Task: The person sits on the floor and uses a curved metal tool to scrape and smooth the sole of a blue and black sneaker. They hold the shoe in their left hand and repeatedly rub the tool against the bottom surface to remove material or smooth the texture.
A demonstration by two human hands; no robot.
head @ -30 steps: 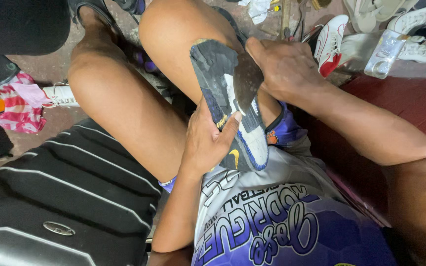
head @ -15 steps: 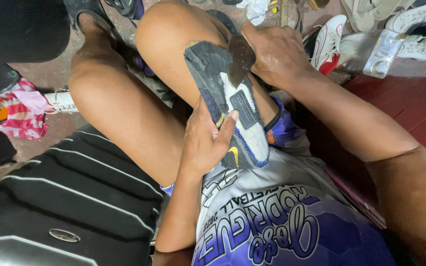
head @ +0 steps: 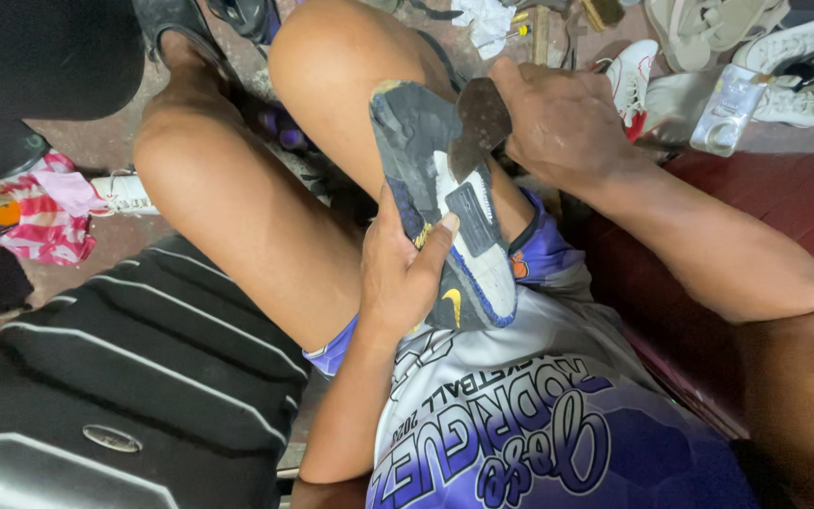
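A worn shoe sole [head: 454, 203], dark grey with white and blue patches, rests sole-up against my bare right knee [head: 332, 75]. My left hand [head: 407, 273] grips its lower half from the left, thumb across the white part. My right hand [head: 558, 118] holds a flat dark metal blade [head: 478, 123] whose tip lies on the sole's upper part. My bare left leg [head: 228, 207] stretches away to the left.
A black ribbed suitcase [head: 124, 377] lies at lower left. Pink and white cloth [head: 44, 207] sits at the left edge. White shoes [head: 793, 47], sandals [head: 699, 19] and a clear plastic bottle [head: 727, 108] lie at upper right beside a dark red floor [head: 784, 188].
My right hand has lifted off the sole's top edge and shifted right, bringing the dark blade down onto the sole. My left hand keeps its grip.
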